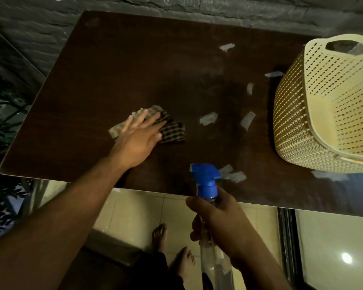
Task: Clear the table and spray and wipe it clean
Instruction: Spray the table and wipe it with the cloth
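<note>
**Wiping under way, scraps still down**

Left hand [138,135] flat, palm pressing checked cloth [168,127] on tabletop [92,70]. Right hand [216,222] closed around spray bottle [208,185], at the near edge. Paper scraps [208,118] lie right of the cloth, toward the basket [323,105]. Risk: cloth smears wet scraps across the surface.

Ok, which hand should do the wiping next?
Probably the left hand: it lies flat on the checked cloth on the table, while the right hand is closed around the spray bottle past the near edge.
</note>
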